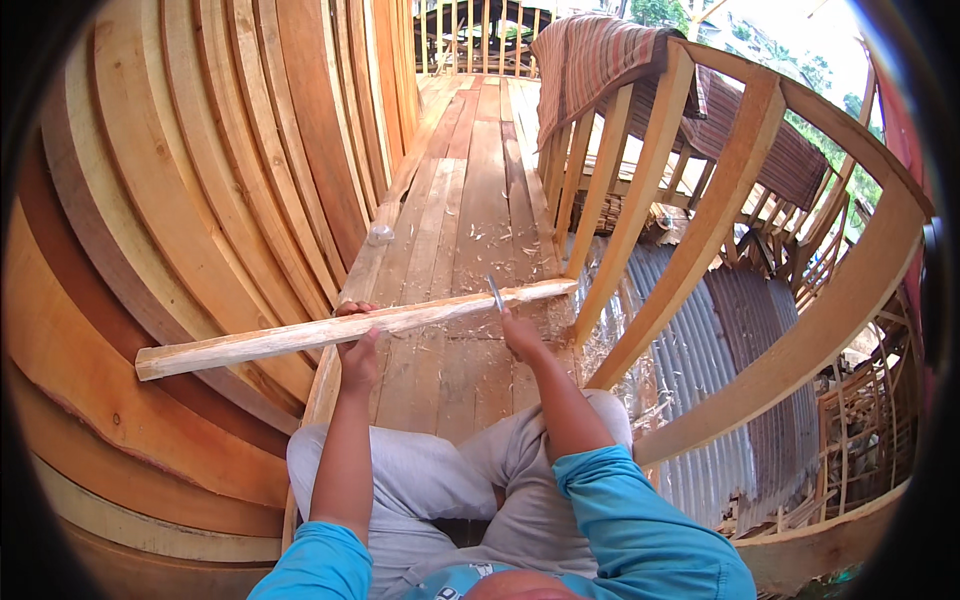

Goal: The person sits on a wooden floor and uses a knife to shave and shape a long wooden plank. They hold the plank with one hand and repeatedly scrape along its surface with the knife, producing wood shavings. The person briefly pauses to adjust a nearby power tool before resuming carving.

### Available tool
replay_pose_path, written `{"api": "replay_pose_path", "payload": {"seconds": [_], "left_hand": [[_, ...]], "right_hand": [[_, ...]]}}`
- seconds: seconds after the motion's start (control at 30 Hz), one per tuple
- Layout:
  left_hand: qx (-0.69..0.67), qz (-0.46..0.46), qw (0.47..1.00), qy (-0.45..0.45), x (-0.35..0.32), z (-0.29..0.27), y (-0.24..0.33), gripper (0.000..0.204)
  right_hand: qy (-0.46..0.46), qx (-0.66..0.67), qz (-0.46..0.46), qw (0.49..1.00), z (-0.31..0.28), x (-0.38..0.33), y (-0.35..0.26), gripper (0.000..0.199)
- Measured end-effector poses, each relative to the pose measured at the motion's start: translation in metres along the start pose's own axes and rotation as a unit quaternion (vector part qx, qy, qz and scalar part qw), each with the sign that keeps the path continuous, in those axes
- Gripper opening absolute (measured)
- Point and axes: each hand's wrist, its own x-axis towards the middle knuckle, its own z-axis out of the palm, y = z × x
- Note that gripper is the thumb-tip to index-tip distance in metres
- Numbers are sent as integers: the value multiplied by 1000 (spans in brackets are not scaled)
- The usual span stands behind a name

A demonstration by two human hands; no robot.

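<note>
A long pale wooden pole (pixel 250 346), roughly squared, lies across in front of me, slanting up to the right. My left hand (pixel 358 335) is closed around it left of its middle, thumb on the near side. In my right hand (pixel 519 333) is a knife, its narrow blade (pixel 495 292) pointing up and away against the pole's right part. The handle is hidden in my fist. The pole's right end rests near the foot of the railing, and its left end juts out in front of the plank wall.
Wood shavings (pixel 490 232) litter the plank floor (pixel 430 370). A plank wall (pixel 150 190) rises on my left. On my right runs a slatted wooden railing (pixel 690 240) with a striped cloth (pixel 600 70) over it. Corrugated metal sheets (pixel 690 400) lie below, beyond the railing.
</note>
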Motion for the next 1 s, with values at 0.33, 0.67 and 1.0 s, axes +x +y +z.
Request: {"api": "replay_pose_path", "payload": {"seconds": [0.33, 0.67, 1.0], "left_hand": [[-127, -49, 988, 71, -10, -25, -3, 25], [-139, -108, 984, -12, -2, 45, 28, 31], [-99, -119, 985, 81, -11, 99, 70, 32]], "right_hand": [[57, -50, -137, 988, -1, -18, 13, 66], [158, -140, -144, 967, -8, -38, -15, 69], [104, 57, -68, 991, 9, -47, -35, 61]]}}
